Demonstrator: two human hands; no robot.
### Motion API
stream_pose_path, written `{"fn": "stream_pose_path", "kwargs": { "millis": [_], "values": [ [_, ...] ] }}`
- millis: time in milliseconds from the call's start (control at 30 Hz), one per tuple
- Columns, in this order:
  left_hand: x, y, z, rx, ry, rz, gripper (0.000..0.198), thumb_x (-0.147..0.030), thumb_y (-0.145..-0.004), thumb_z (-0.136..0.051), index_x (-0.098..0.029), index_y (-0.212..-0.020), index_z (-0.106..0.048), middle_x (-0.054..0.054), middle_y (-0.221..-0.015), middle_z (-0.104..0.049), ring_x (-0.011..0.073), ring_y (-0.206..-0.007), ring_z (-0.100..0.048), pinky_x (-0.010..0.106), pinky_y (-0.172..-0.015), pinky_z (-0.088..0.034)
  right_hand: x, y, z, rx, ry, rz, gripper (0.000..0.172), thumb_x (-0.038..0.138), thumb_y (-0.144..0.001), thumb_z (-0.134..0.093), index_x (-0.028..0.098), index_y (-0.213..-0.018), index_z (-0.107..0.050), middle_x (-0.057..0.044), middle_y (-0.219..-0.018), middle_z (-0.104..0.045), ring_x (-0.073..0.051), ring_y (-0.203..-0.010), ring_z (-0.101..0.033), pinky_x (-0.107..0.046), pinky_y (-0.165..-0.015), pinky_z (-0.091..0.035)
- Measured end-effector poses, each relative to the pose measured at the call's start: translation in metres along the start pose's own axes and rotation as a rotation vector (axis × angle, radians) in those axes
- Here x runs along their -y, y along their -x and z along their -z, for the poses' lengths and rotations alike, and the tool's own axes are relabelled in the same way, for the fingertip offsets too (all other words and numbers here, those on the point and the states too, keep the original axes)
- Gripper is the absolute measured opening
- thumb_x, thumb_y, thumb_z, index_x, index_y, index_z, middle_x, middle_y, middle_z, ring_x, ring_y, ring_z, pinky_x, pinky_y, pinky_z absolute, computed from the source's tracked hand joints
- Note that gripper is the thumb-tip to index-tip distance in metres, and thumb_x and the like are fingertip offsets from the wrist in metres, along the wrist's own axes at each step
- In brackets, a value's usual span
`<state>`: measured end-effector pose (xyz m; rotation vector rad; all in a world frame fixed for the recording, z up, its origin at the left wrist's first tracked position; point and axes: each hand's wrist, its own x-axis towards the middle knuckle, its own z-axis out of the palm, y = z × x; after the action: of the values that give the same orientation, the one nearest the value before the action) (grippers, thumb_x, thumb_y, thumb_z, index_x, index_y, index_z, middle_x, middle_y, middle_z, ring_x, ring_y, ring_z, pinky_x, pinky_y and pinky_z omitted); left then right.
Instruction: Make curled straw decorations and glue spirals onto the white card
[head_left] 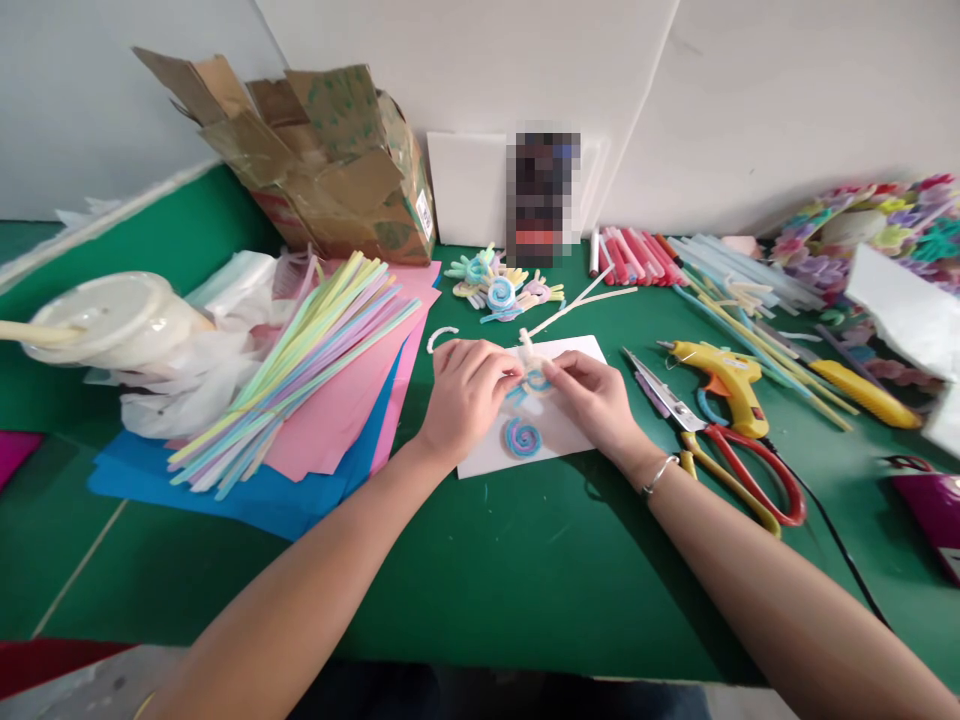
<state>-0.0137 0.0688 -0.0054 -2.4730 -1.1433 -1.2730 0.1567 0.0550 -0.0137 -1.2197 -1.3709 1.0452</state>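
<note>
My left hand (469,390) and my right hand (592,395) meet above a white card (574,437). Between them is a small pipe-cleaner figure (537,378) in cream and blue, with fingers of both hands pinched on its edges. A cream stub stands up from its top. Just below, a coiled blue and lilac pipe-cleaner spiral (523,437) lies flat on the card. A short white bent pipe cleaner (441,337) rests beyond my left hand. Behind the card sits a heap of finished pastel pipe-cleaner pieces (499,285).
Left: a bundle of pastel pipe cleaners (300,370) on pink and blue sheets, a lidded cup (112,320), a cardboard box (337,190). Right: scissors (675,400), a yellow glue gun (724,380) with a cord, a yellow utility knife (866,393), red markers (637,257).
</note>
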Motion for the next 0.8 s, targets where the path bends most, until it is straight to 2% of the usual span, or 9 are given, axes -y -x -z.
{"fn": "stream_pose_path", "kwargs": {
  "millis": [100, 267, 500, 667, 733, 800],
  "values": [
    [0.001, 0.000, 0.001, -0.038, 0.021, 0.054, 0.010, -0.025, -0.090, -0.052, -0.023, -0.080, -0.052, 0.000, -0.077, -0.065, 0.0163, -0.077, -0.059, 0.033, -0.074, -0.039, -0.004, -0.003, 0.000, -0.057, -0.110, -0.058, 0.026, 0.046, -0.074, -0.066, 0.020, -0.069, -0.062, 0.000, -0.070, -0.064, -0.013, -0.064, -0.056, -0.027, -0.060, -0.044],
    [0.005, 0.001, 0.002, -0.150, 0.092, 0.163, 0.007, -0.023, -0.092, -0.047, -0.022, -0.085, -0.051, 0.000, -0.079, -0.066, 0.0152, -0.076, -0.061, 0.032, -0.074, -0.044, -0.006, -0.005, 0.000, -0.094, -0.150, -0.031, 0.027, 0.048, -0.071, -0.068, 0.021, -0.072, -0.065, -0.001, -0.074, -0.066, -0.014, -0.068, -0.058, -0.028, -0.062, -0.046],
    [0.010, 0.002, -0.003, -0.156, 0.214, 0.324, 0.009, -0.020, -0.090, -0.049, -0.021, -0.082, -0.053, 0.000, -0.073, -0.065, 0.0143, -0.076, -0.062, 0.031, -0.075, -0.046, -0.013, -0.007, 0.002, -0.104, -0.165, -0.002, 0.022, 0.044, -0.075, -0.066, 0.023, -0.078, -0.067, -0.001, -0.079, -0.067, -0.013, -0.070, -0.059, -0.028, -0.065, -0.048],
    [0.013, 0.001, -0.003, -0.183, 0.237, 0.443, 0.022, -0.024, -0.091, -0.047, -0.020, -0.069, -0.050, -0.002, -0.064, -0.061, 0.0117, -0.064, -0.058, 0.026, -0.064, -0.044, -0.008, -0.006, 0.000, -0.156, -0.177, 0.042, 0.017, 0.038, -0.076, -0.067, 0.022, -0.077, -0.066, 0.001, -0.069, -0.063, -0.010, -0.055, -0.054, -0.027, -0.052, -0.047],
    [0.009, 0.001, -0.001, -0.153, 0.236, 0.420, 0.028, -0.027, -0.090, -0.049, -0.020, -0.063, -0.047, -0.003, -0.057, -0.056, 0.0106, -0.056, -0.053, 0.025, -0.057, -0.041, -0.004, -0.003, -0.001, -0.214, -0.171, 0.116, 0.013, 0.035, -0.076, -0.067, 0.022, -0.078, -0.066, 0.000, -0.070, -0.062, -0.012, -0.057, -0.057, -0.028, -0.049, -0.049],
    [0.001, 0.001, 0.001, -0.053, 0.289, 0.316, 0.031, -0.031, -0.088, -0.052, -0.019, -0.060, -0.046, -0.003, -0.054, -0.052, 0.0099, -0.053, -0.050, 0.023, -0.053, -0.039, 0.000, 0.001, -0.002, -0.247, -0.114, 0.236, 0.008, 0.030, -0.077, -0.067, 0.024, -0.082, -0.067, -0.002, -0.082, -0.064, -0.016, -0.073, -0.063, -0.030, -0.055, -0.054]
  ]
}}
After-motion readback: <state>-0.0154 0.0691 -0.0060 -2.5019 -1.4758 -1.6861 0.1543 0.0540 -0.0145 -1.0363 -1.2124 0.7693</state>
